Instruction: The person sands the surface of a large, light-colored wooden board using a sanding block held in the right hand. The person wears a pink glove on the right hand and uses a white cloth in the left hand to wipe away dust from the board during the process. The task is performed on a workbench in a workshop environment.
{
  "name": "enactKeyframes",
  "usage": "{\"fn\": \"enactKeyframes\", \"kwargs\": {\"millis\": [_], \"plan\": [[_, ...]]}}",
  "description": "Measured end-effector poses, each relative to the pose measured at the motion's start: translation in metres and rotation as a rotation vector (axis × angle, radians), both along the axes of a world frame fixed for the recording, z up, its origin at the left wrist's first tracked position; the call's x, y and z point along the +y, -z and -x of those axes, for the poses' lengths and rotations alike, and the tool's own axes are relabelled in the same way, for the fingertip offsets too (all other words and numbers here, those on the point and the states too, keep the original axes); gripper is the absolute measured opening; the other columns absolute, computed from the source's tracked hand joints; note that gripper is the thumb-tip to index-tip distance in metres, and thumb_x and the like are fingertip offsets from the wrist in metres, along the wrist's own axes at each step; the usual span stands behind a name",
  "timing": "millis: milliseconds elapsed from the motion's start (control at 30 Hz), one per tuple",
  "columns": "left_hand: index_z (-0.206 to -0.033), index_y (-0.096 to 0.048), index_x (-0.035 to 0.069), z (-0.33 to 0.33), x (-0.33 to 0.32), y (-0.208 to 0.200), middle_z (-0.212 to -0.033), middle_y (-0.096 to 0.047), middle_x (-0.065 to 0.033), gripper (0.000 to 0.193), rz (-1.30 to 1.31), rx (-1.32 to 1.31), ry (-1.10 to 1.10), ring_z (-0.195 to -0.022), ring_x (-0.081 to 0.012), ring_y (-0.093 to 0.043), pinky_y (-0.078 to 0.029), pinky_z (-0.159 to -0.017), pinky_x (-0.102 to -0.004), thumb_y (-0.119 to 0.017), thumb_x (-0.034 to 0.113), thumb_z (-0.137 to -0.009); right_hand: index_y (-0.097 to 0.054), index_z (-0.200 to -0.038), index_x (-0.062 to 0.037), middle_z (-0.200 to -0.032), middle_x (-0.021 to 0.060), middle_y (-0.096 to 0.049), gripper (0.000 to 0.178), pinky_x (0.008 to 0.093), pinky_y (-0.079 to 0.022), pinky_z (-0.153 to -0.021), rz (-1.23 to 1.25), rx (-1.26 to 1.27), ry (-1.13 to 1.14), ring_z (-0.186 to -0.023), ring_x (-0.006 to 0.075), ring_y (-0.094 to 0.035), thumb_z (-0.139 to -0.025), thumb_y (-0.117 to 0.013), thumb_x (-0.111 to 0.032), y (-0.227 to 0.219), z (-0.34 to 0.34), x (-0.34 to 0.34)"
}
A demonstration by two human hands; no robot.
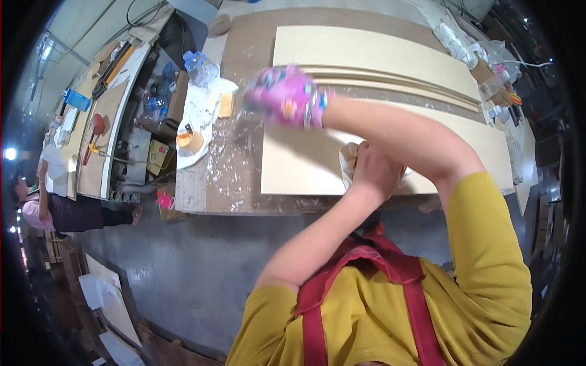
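My arms cross over a pale wooden board (pixel 299 165) lying flat on the workbench. Bare and closed, my left hand (pixel 377 168) grips a crumpled whitish cloth (pixel 348 160) against the board near its front edge. My right hand (pixel 284 97), in a pink flowered glove, reaches across to the board's left end. Motion blurs its fingers, so I cannot make out what they hold, if anything. Beyond lie narrow wooden strips (pixel 397 85) and a second pale board (pixel 366 49).
Left on the paint-spattered workbench (pixel 235 177) are a clear plastic bottle (pixel 201 68), a yellowish block (pixel 226 105) and a tub of orange paste (pixel 190 142) on a white sheet. Plastic-wrapped clutter (pixel 455 46) lines the right edge. Another person (pixel 58 210) stands by the left bench (pixel 97 146).
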State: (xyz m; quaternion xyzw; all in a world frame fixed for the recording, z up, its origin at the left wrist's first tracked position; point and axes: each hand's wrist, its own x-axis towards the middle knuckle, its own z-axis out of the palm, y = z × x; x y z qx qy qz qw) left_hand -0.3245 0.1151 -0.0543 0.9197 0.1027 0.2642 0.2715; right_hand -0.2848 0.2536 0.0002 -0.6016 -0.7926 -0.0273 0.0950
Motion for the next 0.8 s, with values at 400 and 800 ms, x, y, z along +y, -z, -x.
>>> {"fn": "enactKeyframes", "kwargs": {"millis": [400, 800], "plan": [[-0.097, -0.063, 0.009, 0.003, -0.005, 0.0, -0.096, -0.058, -0.0104, 0.027, -0.095, 0.005, -0.095, -0.092, -0.0282, -0.058, -0.045, -0.075, -0.0459, -0.072, 0.018, -0.073, -0.064, -0.116, -0.0146, -0.103, 0.0163, -0.066, 0.039, 0.0459, -0.05, -0.085, -0.013, 0.107, 0.11, -0.101, 0.0326, -0.062, -0.086, -0.06, -0.04, -0.022, -0.031, -0.02], [-0.106, -0.065, 0.009, 0.01, 0.0, 0.006, -0.109, -0.062, -0.0131, 0.03, -0.065, -0.031, -0.053, -0.103, -0.0325, -0.057, -0.044, -0.082, -0.0474, -0.067, 0.017, -0.077, -0.063, -0.123, -0.0193, -0.105, 0.0124, -0.066, 0.044, 0.0457, -0.045, -0.092, 0.234, 0.065, 0.161, -0.11, 0.0309, -0.06, -0.087, -0.058, -0.045, -0.012, -0.003, 0.02]]}}
